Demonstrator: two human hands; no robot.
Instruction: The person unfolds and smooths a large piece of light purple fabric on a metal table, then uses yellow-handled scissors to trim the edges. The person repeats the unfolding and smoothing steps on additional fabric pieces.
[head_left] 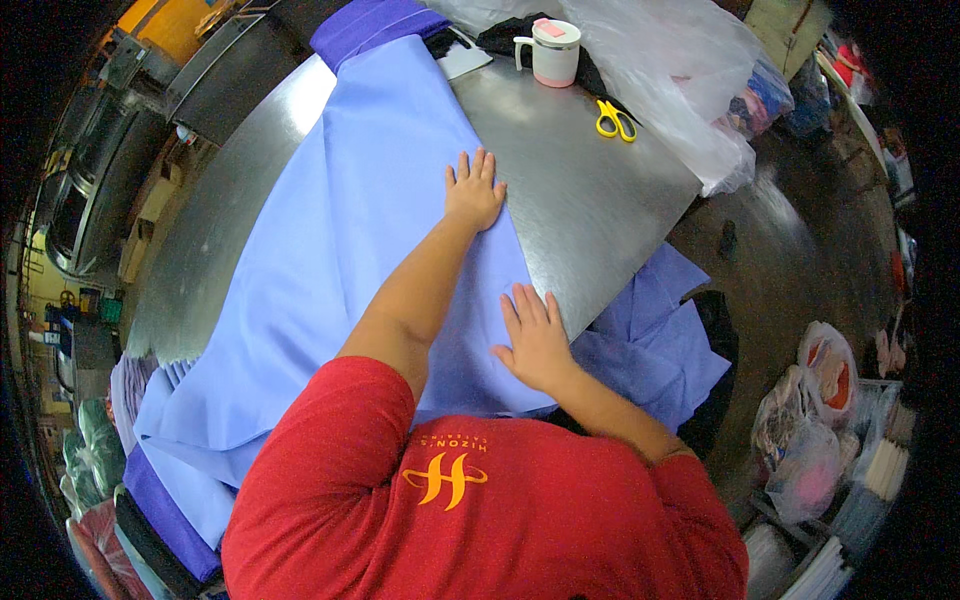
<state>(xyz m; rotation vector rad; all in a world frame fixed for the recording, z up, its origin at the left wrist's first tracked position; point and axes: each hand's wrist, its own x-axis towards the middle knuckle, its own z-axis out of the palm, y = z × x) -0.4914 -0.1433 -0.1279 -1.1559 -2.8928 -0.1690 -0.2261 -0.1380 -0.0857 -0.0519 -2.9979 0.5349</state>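
Head view: left hand (476, 195) and right hand (538, 345) lie flat along the edge of blue cloth (350, 220) on the table (590, 220), each grip spread out.

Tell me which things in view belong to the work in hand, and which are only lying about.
Apparently in the work:
light-blue smooth cloth, left hand on it, right hand at its edge
shiny grey metal table under the cloth

Apparently just lying about:
white cylindrical lidded mug with pink base
yellow-handled scissors, untouched
crumpled translucent plastic sheeting

Periwinkle cloth (325, 235), yellow scissor handles (616, 121)
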